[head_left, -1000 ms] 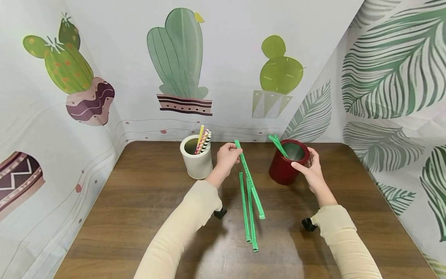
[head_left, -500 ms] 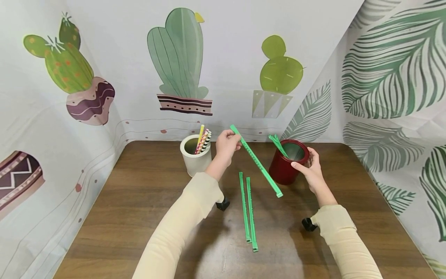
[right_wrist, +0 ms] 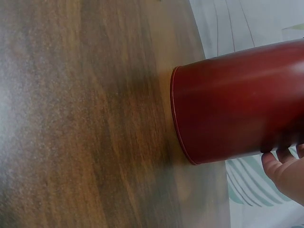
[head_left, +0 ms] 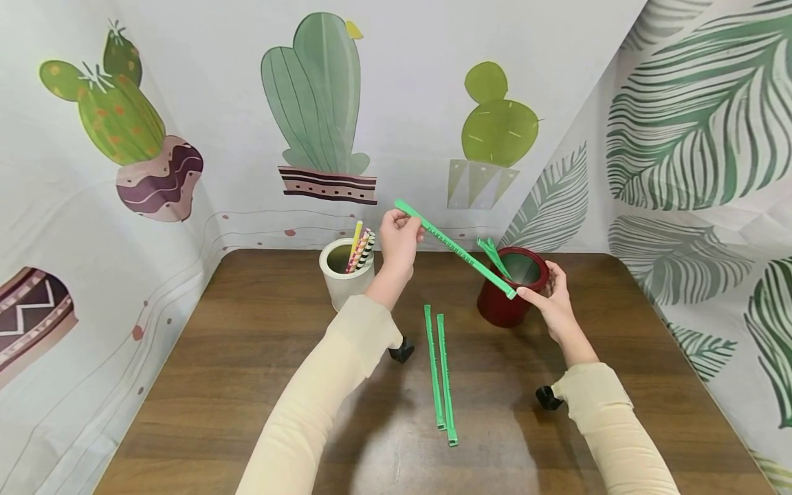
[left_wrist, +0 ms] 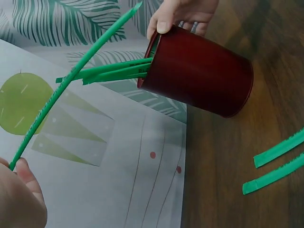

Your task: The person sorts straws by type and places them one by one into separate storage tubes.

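Observation:
My left hand (head_left: 399, 240) pinches a long green wrapped straw (head_left: 460, 251) near its upper end, above the table. The straw slants down to the right, its lower end in front of the rim of a dark red canister (head_left: 502, 302) in the head view. My right hand (head_left: 553, 302) holds that canister at the rim, thumb in front and fingers on the far right side. Several green wrapped straws (left_wrist: 118, 72) lean out of the canister's mouth. Two more, a left straw (head_left: 435, 371) and a right straw (head_left: 447, 378), lie on the table between my forearms.
A cream canister (head_left: 353, 289) stands at the back left, with yellow and striped straws (head_left: 361, 251) inside. The brown wooden table (head_left: 247, 364) ends at a cloth backdrop (head_left: 408, 103) printed with cacti and leaves. A black wrist mount (head_left: 402, 350) hangs beneath my left cuff.
My left hand has raised the green wrapped straw off the table, and its lower end has swung up and right to the red canister's rim. My right hand has stayed put.

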{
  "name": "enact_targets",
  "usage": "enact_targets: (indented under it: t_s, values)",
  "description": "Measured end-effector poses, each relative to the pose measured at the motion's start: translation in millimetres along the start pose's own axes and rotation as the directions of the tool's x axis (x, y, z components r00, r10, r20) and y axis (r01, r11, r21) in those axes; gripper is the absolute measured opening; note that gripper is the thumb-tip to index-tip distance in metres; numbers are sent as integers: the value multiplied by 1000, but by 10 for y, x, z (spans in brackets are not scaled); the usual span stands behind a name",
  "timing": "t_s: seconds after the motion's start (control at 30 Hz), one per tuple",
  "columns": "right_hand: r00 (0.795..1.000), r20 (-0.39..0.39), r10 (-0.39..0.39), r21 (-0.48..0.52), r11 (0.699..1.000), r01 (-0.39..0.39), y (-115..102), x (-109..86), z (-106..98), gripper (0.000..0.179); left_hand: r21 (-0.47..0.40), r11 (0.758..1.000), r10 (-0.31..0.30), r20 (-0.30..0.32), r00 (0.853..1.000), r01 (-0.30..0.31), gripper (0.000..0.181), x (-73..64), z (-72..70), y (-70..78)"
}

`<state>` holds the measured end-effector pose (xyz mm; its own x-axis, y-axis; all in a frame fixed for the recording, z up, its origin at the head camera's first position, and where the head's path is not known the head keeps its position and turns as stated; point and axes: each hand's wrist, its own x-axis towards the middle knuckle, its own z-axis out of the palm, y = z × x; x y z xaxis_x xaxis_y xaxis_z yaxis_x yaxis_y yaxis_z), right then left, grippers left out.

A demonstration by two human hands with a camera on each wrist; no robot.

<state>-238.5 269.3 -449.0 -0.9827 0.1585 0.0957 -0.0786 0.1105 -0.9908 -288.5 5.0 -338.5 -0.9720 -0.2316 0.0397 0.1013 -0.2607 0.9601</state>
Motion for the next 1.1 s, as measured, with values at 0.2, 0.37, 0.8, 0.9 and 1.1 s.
enact_targets:
  t_s: [0.2,0.37,0.8,0.9,1.1]
  values:
    - [1000,13,13,-13,1000,-13,-2,-5,-4,75,7,999,46,-47,998,-45,18,-1,70,20]
    - [1000,18,13,-1,1000,-13,-6,-8,-8,75,103,991,95,-48,994,-89,17,-19,134,14]
    - [1000,11,16,-10,1000,-16,-6,-6,-7,74,331,924,208,-20,978,-190,17,-85,303,-89]
    - [1000,11,14,-3,1000,-14,-5,-5,-6,75,362,910,219,1,976,-204,17,-103,348,-121]
    - [1000,15,16,-1,1000,-16,-14,-13,-2,76,394,898,186,59,981,-194,14,-148,418,-190]
